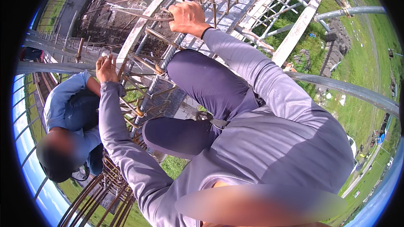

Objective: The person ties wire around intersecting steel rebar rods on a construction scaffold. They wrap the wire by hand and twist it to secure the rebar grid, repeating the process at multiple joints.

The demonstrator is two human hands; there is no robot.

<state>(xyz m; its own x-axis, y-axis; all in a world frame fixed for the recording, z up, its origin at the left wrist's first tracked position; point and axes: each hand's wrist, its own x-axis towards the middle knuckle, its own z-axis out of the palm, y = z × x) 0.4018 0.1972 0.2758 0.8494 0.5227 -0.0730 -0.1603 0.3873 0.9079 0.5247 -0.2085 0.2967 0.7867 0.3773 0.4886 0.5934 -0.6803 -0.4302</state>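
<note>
My right hand [187, 17] is closed around a thin, rusty steel rod [142, 15] that reaches left over a pale, curved edge board [139, 26]. My left hand [106, 68] is raised beside the rebar cage, fingers bent close together; a thin piece seems to rise from its fingertips, but I cannot tell what it is. Between my hands and my knees runs the cage of ribbed rebar [148, 93] with rusty stirrups [162, 37], some bound with wire. My knees are bent against the cage.
A co-worker [71, 110] in a blue shirt crouches close to my left arm. Metal pipes [347, 91] cross at the right, near a paint-stained plank [298, 28]. Long rebars [94, 198] fan out at lower left. Grassy ground [359, 69] lies far below.
</note>
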